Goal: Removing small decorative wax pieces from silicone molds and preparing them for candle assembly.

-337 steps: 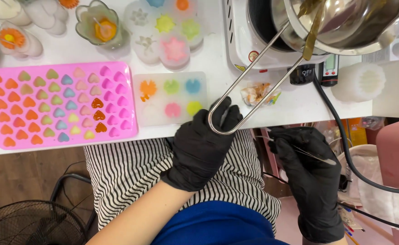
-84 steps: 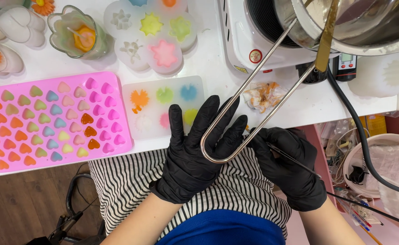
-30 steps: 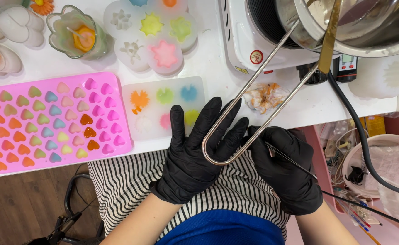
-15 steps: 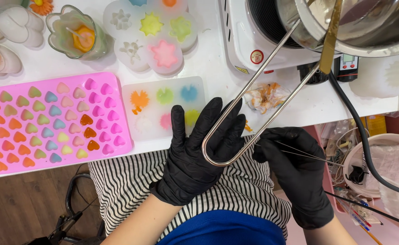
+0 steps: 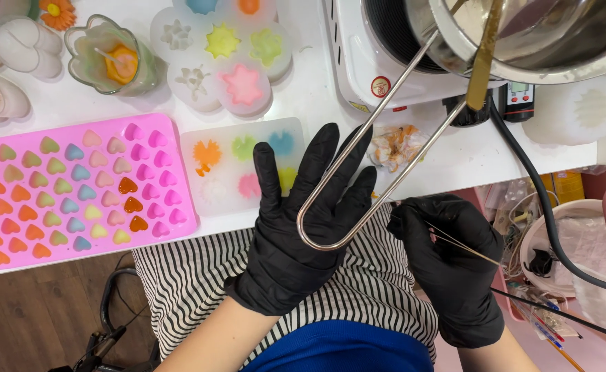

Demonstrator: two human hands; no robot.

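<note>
Now the left hand [image 5: 296,227] lies spread, fingers apart, under the steel wire handle [image 5: 379,151] at the table's front edge, barely shifted over the last second. The right hand [image 5: 451,258] has drawn slightly back, fingers pinched on a thin wick [image 5: 465,248]. The metal pot [image 5: 544,34] remains over the hotplate [image 5: 365,62].

Both hands wear shiny black rubber gloves [image 5: 296,234]. The loop handle [image 5: 358,179] is smooth shiny metal. The pink mould [image 5: 172,138] looks soft and matt.
</note>
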